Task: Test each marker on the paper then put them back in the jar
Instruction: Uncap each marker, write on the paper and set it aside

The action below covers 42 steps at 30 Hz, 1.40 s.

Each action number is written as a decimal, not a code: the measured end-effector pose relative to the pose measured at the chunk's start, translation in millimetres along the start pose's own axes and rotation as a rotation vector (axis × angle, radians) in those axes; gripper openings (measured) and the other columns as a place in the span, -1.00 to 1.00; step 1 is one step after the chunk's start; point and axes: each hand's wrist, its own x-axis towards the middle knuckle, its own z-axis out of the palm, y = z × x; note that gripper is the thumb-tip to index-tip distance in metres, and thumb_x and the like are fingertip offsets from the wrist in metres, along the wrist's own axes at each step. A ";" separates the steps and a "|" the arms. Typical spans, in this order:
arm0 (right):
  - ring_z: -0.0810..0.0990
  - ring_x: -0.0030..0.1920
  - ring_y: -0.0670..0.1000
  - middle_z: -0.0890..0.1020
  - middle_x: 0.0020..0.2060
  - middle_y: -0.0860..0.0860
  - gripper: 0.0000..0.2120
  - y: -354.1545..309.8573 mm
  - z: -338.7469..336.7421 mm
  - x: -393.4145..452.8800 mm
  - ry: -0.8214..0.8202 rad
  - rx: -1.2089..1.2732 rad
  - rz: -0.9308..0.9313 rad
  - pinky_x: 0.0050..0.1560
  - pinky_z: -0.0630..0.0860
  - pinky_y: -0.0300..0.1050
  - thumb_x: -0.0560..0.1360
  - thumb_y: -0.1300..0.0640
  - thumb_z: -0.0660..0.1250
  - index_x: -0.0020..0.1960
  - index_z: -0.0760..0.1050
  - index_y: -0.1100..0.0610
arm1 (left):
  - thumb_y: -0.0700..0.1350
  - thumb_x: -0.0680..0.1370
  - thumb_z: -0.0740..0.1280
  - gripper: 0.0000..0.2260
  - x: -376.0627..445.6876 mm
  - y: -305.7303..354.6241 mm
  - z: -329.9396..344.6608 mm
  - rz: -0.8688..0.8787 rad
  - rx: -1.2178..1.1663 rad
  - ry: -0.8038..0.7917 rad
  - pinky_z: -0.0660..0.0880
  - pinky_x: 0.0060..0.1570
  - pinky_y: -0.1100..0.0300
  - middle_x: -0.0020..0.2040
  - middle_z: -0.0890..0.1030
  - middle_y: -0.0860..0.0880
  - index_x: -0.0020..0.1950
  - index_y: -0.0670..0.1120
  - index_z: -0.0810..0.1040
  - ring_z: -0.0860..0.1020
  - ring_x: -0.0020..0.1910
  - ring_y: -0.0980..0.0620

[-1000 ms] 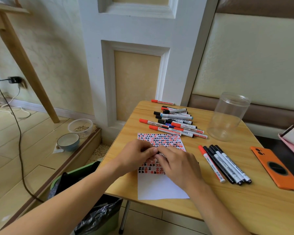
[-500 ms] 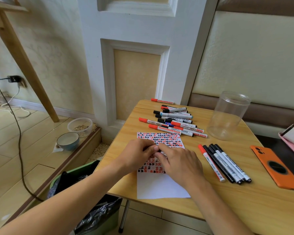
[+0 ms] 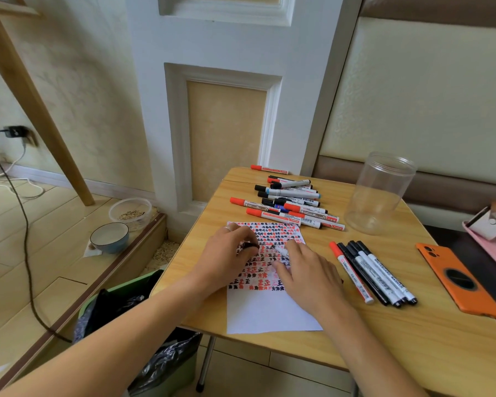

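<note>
The hands have drawn apart: the left hand pinches a black cap, the right hand grips the uncapped marker over the paper. The jar stands empty on the worktop.

paper is white, top half packed with rows of red and black scribbles. markers are white with red, black, one blue cap. jar clear, phone bright orange at right, table light wood grain, bin green lower left.
</note>
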 end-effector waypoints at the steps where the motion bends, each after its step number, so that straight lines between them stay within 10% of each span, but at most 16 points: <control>1: 0.58 0.08 0.05 0.54 0.14 -0.02 -0.64 0.2 1.1 -0.1 0.000 0.000 0.002 -0.14 0.32 -0.09 0.70 -0.17 0.10 0.35 0.32 0.06 | -0.06 0.59 0.42 -0.89 2.8 -1.8 2.1 0.002 0.028 -0.007 0.47 0.15 0.07 0.13 0.58 0.07 0.11 0.06 0.61 0.50 0.12 0.07; 16: 0.55 0.08 -0.01 0.55 0.16 -0.04 -0.60 -0.5 4.9 -1.2 0.028 -0.020 -0.002 -0.12 0.31 -0.14 0.71 -0.13 0.03 0.45 0.28 0.04 | -0.02 0.65 0.31 -0.81 29.0 -7.1 17.0 0.096 0.194 -0.091 0.37 0.32 0.01 0.24 0.59 0.06 0.26 0.06 0.56 0.52 0.22 0.03; 22: 0.57 0.08 0.00 0.56 0.15 -0.04 -0.60 -1.4 -0.3 -1.6 0.003 -0.028 0.010 -0.14 0.31 -0.14 0.71 -0.13 0.04 0.45 0.29 0.05 | 0.00 0.68 0.28 -0.50 15.4 -5.5 0.7 0.055 0.183 -0.161 0.39 0.37 0.10 0.52 0.39 -0.03 0.60 0.02 0.24 0.47 0.39 -0.05; 27: 0.44 -0.14 -0.04 0.44 -0.08 -0.09 -0.72 0.5 -2.7 -4.0 -0.003 0.025 0.038 -0.30 0.24 -0.15 0.70 -0.03 0.07 0.33 0.35 0.07 | 0.07 0.67 0.26 -0.77 0.1 -17.6 -19.2 0.059 0.300 -0.124 0.46 0.22 0.06 0.25 0.53 0.05 0.28 0.03 0.47 0.51 0.03 0.10; 32: 0.56 -0.01 -0.01 0.59 0.18 -0.03 -0.62 3.6 -9.2 -6.4 0.070 0.199 0.068 -0.22 0.36 -0.14 0.68 0.09 0.08 0.48 0.36 0.03 | 0.21 0.66 0.19 -0.66 -11.0 -31.9 -29.8 0.176 0.279 -0.235 0.28 0.44 0.08 0.44 0.45 0.15 0.40 0.16 0.47 0.50 0.28 0.12; 37: 0.51 -0.38 0.05 0.55 -0.22 -0.01 -0.77 3.7 -9.8 -9.4 0.284 0.482 -0.042 -0.44 0.38 0.10 0.65 0.21 0.23 0.20 0.30 -0.06 | 0.32 0.65 0.07 -0.48 -13.7 -34.7 -26.7 0.142 0.322 -0.335 -0.13 0.60 -0.14 0.63 0.17 0.19 0.59 0.23 0.22 -0.02 0.62 0.21; 42: 0.67 -0.06 0.06 0.65 -0.04 -0.05 -0.76 -2.3 -19.7 -11.8 0.174 1.147 0.053 -0.05 0.63 0.01 0.66 0.26 0.27 0.09 0.61 -0.04 | 0.34 0.65 0.02 -0.46 -13.1 -32.4 -22.8 0.119 0.327 -0.382 -0.23 0.58 -0.17 0.65 0.07 0.19 0.62 0.26 0.13 -0.13 0.62 0.20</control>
